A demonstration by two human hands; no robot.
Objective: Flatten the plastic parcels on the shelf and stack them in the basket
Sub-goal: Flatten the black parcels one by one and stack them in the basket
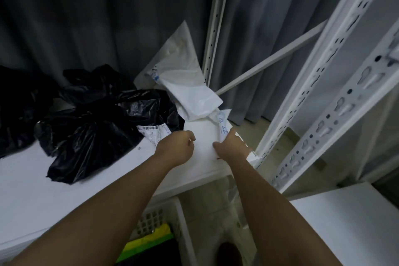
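A white plastic parcel [204, 136] lies on the white shelf [43, 179] near its right end. My right hand [232, 147] pinches its right edge by a label with blue writing. My left hand [176, 147] is curled at the parcel's left edge; whether it grips the parcel I cannot tell. More crumpled white parcels [185, 75] stand up behind it. Several black plastic parcels [97, 119] are heaped to the left, one with a barcode label [154, 131]. The white basket [183, 222] stands below the shelf edge with yellow and green material [146, 242] inside.
White perforated shelf uprights [323, 84] rise at the right, with another white shelf board [354, 222] at lower right. Dark grey curtains [86, 17] hang behind. Tiled floor [216, 201] shows under the shelf.
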